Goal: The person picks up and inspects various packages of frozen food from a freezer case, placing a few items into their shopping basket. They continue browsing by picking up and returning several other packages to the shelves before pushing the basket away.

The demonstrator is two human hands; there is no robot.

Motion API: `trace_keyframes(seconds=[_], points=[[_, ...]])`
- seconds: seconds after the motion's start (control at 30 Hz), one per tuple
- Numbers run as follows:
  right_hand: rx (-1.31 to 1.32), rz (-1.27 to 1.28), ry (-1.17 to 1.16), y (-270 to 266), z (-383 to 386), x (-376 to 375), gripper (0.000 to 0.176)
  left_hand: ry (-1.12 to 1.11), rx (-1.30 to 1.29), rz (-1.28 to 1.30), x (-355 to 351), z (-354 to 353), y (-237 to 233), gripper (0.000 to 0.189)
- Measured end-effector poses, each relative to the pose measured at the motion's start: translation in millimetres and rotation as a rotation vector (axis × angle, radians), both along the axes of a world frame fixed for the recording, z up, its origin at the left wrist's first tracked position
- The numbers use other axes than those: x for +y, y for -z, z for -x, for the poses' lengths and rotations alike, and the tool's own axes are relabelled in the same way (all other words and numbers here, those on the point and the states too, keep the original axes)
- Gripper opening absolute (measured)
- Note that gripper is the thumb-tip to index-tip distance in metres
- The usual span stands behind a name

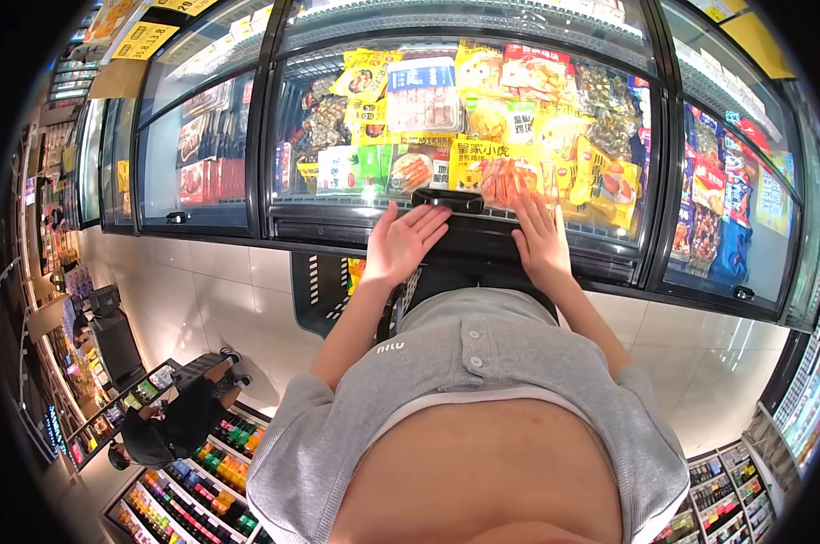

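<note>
My left hand (406, 243) is at the front edge of a glass-topped freezer (455, 249), palm turned partly up and fingers stretched out. Its fingertips are right at the black lid handle (448, 200). Farther right, my right hand (542, 238) lies with fingers extended over the front of the lid, holding nothing. Under the glass are a yellow food bag (493, 172), a green-and-white bag (354, 170), a clear tray of frozen meat (424, 95) and a red-and-yellow bag (537, 72).
A dark shopping basket (317, 295) stands below the freezer's front edge, left of my body. More freezer sections with packages (212, 154) flank this one. At lower left a person in dark clothes (170, 426) is near shelves of bottles (192, 490). Yellow price tags (145, 41) hang at upper left.
</note>
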State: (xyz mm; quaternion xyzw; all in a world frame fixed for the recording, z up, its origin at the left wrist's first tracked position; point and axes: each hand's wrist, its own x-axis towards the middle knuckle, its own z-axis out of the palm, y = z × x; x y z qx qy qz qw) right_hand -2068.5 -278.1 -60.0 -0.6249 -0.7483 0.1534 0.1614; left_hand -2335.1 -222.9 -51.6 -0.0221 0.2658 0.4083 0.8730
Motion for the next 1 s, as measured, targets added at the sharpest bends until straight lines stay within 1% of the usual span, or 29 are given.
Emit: trace_keyframes(seconds=[0.03, 0.07, 0.17, 0.23, 0.3, 0.33, 0.37, 0.4, 0.43, 0.47, 0.5, 0.57, 0.6, 0.63, 0.67, 0.7, 0.73, 0.77, 0.8, 0.83, 0.9, 0.93, 0.97, 1.0], points=[[0.016, -0.008, 0.006, 2.7, -3.2, 13.0, 0.049, -0.016, -0.052, -0.015, 12.1, -3.3, 2.9, 0.074], [-0.025, -0.071, 0.001, 4.9, -7.1, 26.8, 0.049, -0.012, -0.089, -0.059, 25.0, -7.1, 5.4, 0.072], [-0.031, -0.148, 0.008, 8.6, -16.9, 73.6, 0.048, -0.024, 0.087, -0.168, 65.5, -28.0, 11.3, 0.07], [-0.14, -0.201, 0.035, 15.6, -21.2, 106.6, 0.048, -0.042, 0.185, -0.276, 90.7, -44.6, 21.3, 0.069], [-0.209, -0.251, 0.056, 23.8, -25.5, 138.5, 0.048, -0.084, 0.236, -0.305, 113.8, -61.8, 32.7, 0.057], [-0.222, -0.272, 0.066, 28.8, -27.5, 154.2, 0.048, -0.094, 0.33, -0.375, 117.3, -69.8, 31.0, 0.052], [-0.233, -0.29, 0.067, 31.6, -29.4, 168.2, 0.049, -0.067, 0.492, -0.437, 119.5, -78.7, 27.7, 0.051], [-0.288, -0.297, 0.043, 31.4, -31.8, 181.2, 0.048, 0.016, 0.695, -0.546, 110.4, -84.5, -4.9, 0.051], [-0.344, -0.3, 0.014, 30.5, -33.9, 190.7, 0.047, 0.052, 0.783, -0.761, 102.6, -83.1, -3.4, 0.051], [-0.212, -0.308, -0.002, 28.1, -32.7, 197.4, 0.047, 0.122, 0.89, -0.868, 89.9, -82.0, -3.2, 0.051], [-0.292, -0.282, 0.039, 21.8, -23.8, 198.3, 0.043, 0.198, 1.001, -0.966, 76.2, -77.9, -5.4, 0.051], [-0.39, -0.186, -0.061, -5.0, 2.3, 189.4, 0.039, 0.131, 1.348, -1.119, 26.4, -62.0, -25.7, 0.049], [-0.348, -0.126, -0.119, -23.0, 25.1, 176.3, 0.039, 0.121, 1.531, -1.183, -0.9, -54.1, -33.2, 0.048], [-0.26, -0.17, -0.263, -24.9, 40.1, 164.0, 0.039, 0.067, 1.608, -1.174, -23.7, -45.5, -35.7, 0.046], [-0.162, -0.142, -0.393, -32.8, 60.2, 145.8, 0.037, 0.012, 1.679, -1.133, -46.3, -36.0, -38.5, 0.048], [-0.064, -0.085, -0.524, -29.2, 75.9, 128.6, 0.034, -0.041, 1.748, -1.097, -67.6, -27.0, -42.2, 0.05], [0.082, -0.167, -0.669, -31.4, 95.2, 107.0, 0.029, -0.097, 1.813, -1.049, -87.9, -19.1, -52.1, 0.052], [0.214, -0.038, -0.803, -59.5, 121.6, 79.8, 0.021, -0.15, 1.874, -1.001, -107.4, -12.5, -66.4, 0.053], [0.157, 0.225, -0.973, -54.1, 141.6, 66.4, 0.015, -0.201, 1.931, -0.951, -124.8, -6.3, -74.0, 0.055], [0.236, 0.241, -1.228, -50.8, 154.6, 48.2, 0.012, -0.216, 1.968, -0.947, -141.5, -2.4, -74.1, 0.056], [0.282, 0.341, -1.351, -62.6, 164.9, 10.6, 0.017, -0.234, 2.031, -0.94, -174.1, 6.1, -70.4, 0.059], [0.143, 0.369, -1.455, -64.4, 175.1, 2.0, 0.021, -0.244, 1.935, -0.892, -190.5, 10.3, -67.4, 0.058], [0.001, 0.398, -1.549, -65.7, 185.2, -7.7, 0.025, -0.294, 1.918, -0.828, -207.9, 14.2, -67.7, 0.058], [-0.055, 0.486, -1.584, -69.3, 195.9, -17.8, 0.024, -0.339, 1.896, -0.769, -224.9, 19.0, -69.8, 0.057]])
